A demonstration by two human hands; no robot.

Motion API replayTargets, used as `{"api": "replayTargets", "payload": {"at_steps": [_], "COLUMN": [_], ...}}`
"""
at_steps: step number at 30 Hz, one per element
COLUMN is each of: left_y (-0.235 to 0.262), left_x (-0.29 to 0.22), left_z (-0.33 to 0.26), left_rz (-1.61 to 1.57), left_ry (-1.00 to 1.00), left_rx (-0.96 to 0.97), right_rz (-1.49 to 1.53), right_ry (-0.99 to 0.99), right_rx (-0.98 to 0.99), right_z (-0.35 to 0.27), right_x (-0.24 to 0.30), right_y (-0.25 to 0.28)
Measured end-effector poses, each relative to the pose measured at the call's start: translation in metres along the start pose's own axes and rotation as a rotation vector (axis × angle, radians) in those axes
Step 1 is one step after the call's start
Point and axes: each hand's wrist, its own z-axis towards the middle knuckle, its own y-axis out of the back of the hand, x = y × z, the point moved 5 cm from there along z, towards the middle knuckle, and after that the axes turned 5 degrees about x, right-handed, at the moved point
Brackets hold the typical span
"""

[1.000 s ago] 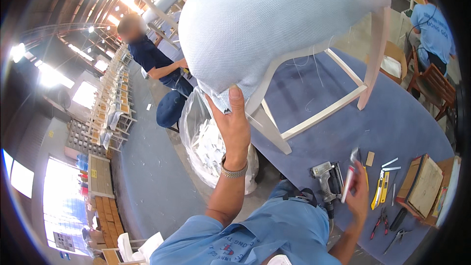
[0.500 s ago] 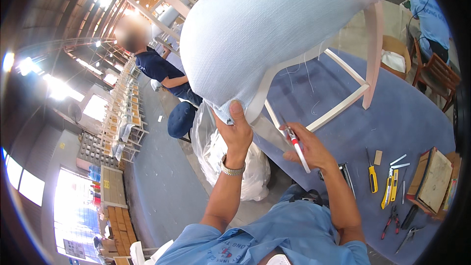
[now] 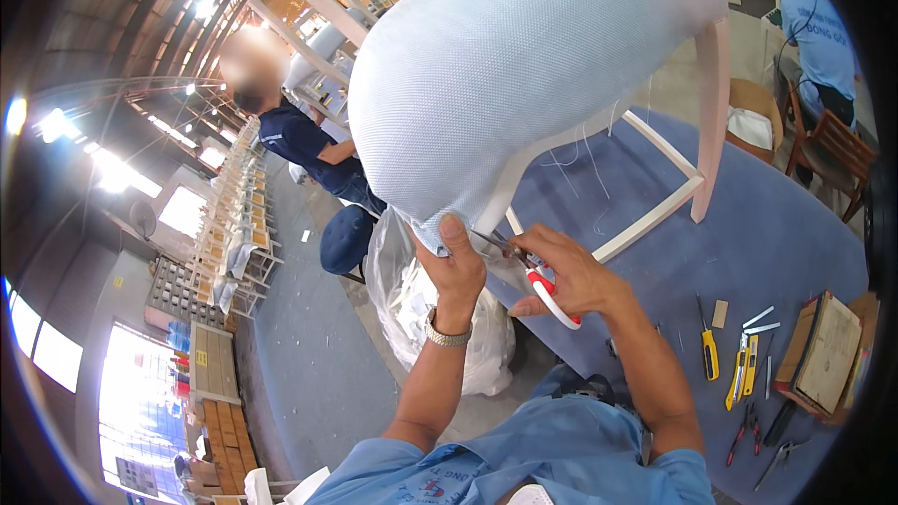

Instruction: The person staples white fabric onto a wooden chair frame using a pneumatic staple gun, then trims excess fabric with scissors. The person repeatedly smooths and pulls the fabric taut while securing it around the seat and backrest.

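Observation:
A chair with a pale blue woven fabric cover (image 3: 533,56) and light wooden legs (image 3: 714,122) lies tilted on a table. My left hand (image 3: 456,266) pinches the loose fabric edge (image 3: 431,232) at the chair's lower left corner, thumb on top. My right hand (image 3: 575,276) holds scissors (image 3: 543,288) with red and white handles. Their blades point left, close to my left thumb and the fabric. Whether the blades touch the cloth I cannot tell. Loose white threads (image 3: 585,154) hang from the chair's underside.
On the blue table (image 3: 645,290) at right lie a yellow screwdriver (image 3: 711,355), yellow cutters (image 3: 742,374), red-handled pliers (image 3: 745,432) and a worn box (image 3: 823,355). A clear plastic bag of scraps (image 3: 421,318) stands below my left arm. Co-workers sit at far left (image 3: 304,140) and far right (image 3: 818,28).
My right hand has moved left and slightly up, bringing the scissors from beside the chair frame to the fabric corner. The left hand keeps its pinch, slightly lower.

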Motion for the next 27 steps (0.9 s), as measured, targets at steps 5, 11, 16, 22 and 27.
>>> {"api": "replayTargets", "payload": {"at_steps": [5, 11, 16, 22, 27], "left_y": [0.0, -0.002, -0.002, -0.001, 0.008], "left_x": [0.0, -0.004, -0.004, -0.007, 0.003], "left_z": [-0.001, 0.003, -0.001, 0.0, -0.01], "left_rz": [0.011, -0.037, -0.04, -0.039, -0.024], "left_ry": [-0.012, -0.042, 0.012, 0.004, 0.073], "left_rx": [-0.031, -0.033, -0.03, -0.036, 0.037], "right_rz": [0.001, -0.058, -0.091, -0.141, -0.161], "right_ry": [0.044, 0.038, 0.025, 0.045, -0.115], "right_rx": [-0.163, -0.262, -0.282, -0.353, -0.345], "right_z": [0.008, 0.006, 0.001, -0.001, -0.02], "right_x": [0.005, 0.006, 0.021, 0.02, 0.014], "right_y": [-0.005, -0.008, -0.005, -0.009, -0.011]}}
